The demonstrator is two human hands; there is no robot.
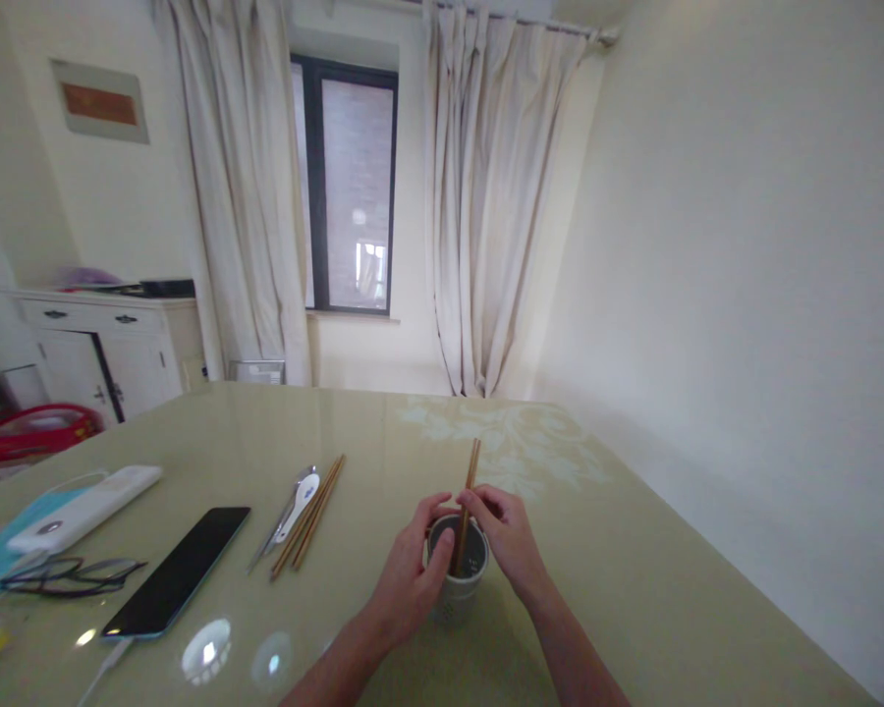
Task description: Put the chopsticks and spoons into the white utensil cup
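A small grey-white perforated cup (463, 592) stands on the pale green table (634, 589) in front of me. My left hand (407, 574) wraps round its left side and rim. My right hand (507, 535) pinches wooden chopsticks (469, 491) that stand upright in the cup, their tips inside it. More wooden chopsticks (310, 516) lie flat on the table to the left, beside a metal spoon (280, 525) and a white spoon (300, 503).
A black phone (181, 570) with a cable lies at the left, with glasses (70, 574), a white power bank (84, 508) and a blue face mask (0, 550) beyond it. A white cabinet (110, 344) and curtained window stand behind the table.
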